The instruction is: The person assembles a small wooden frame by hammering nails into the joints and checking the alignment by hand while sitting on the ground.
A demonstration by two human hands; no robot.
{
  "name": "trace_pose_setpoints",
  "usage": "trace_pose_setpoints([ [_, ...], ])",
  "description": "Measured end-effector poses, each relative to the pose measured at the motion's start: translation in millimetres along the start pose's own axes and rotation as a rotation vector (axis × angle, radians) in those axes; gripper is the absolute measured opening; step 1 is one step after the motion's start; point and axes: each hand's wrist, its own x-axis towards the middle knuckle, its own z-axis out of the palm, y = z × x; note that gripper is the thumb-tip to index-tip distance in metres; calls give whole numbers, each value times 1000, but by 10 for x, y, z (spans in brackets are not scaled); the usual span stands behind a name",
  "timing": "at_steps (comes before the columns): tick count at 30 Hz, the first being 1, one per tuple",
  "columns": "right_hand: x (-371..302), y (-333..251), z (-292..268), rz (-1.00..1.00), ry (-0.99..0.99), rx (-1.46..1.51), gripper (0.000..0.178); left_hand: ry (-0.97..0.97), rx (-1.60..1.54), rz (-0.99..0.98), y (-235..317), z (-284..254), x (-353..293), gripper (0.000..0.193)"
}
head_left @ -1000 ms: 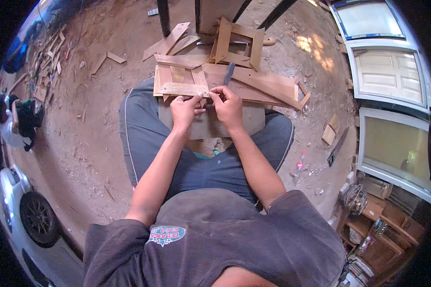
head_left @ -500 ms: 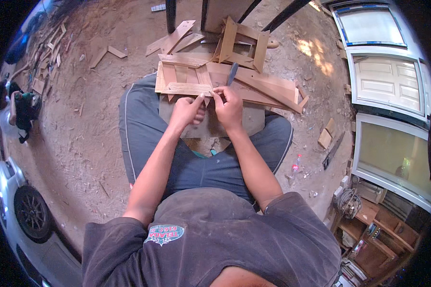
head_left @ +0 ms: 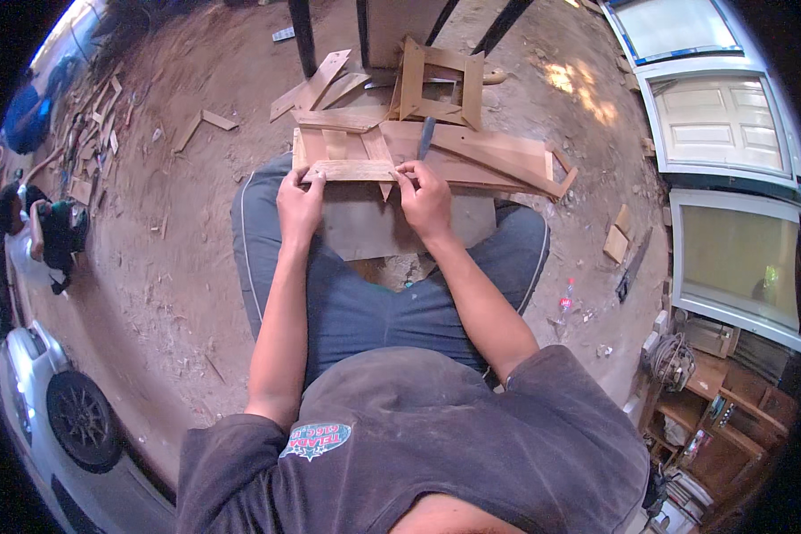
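Observation:
A small wooden frame (head_left: 329,122) of pale strips lies on top of boards in front of me. My left hand (head_left: 300,206) has its thumb and fingers closed on the left end of the near wooden strip (head_left: 356,170). At that strip's right end, my right hand (head_left: 425,203) pinches the corner. Just beyond my right hand, a dark, narrow tool (head_left: 427,135) stands up; its kind is unclear. A second wooden frame (head_left: 409,84) is propped farther back. Long reddish boards (head_left: 498,151) stretch to the right, beneath a grey work surface's far side (head_left: 409,222).
Offcuts (head_left: 203,126) lie on the dirt floor. Black legs (head_left: 301,36) rise at the back. A person (head_left: 49,231) crouches at far left beside a silver car (head_left: 40,374). Framed window panels (head_left: 739,258), a saw (head_left: 634,267) and a bottle (head_left: 567,295) are at right.
My left hand has moved left, from near the right corner to the left end of the near strip. The right hand stays at its corner. The view has shifted slightly.

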Motion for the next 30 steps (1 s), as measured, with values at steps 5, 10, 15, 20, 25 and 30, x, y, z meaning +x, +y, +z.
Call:
trace_pose_setpoints([
  [5,-22,113,-22,132,26,108,10,34,-63,93,179,89,-26,48],
  [10,-41,176,-205,144,78,19,12,-106,-218,62,144,251,-61,51],
  [15,-30,35,-304,153,88,19,13,-194,-355,-2,48,210,-65,52],
  [20,29,40,-296,187,77,62,12,-303,-283,-81,29,75,-98,51],
  [25,49,89,-303,188,74,109,13,-321,-336,-24,-51,114,-130,51],
  [30,17,232,-272,196,61,172,12,-355,-418,18,-84,108,-97,53],
])
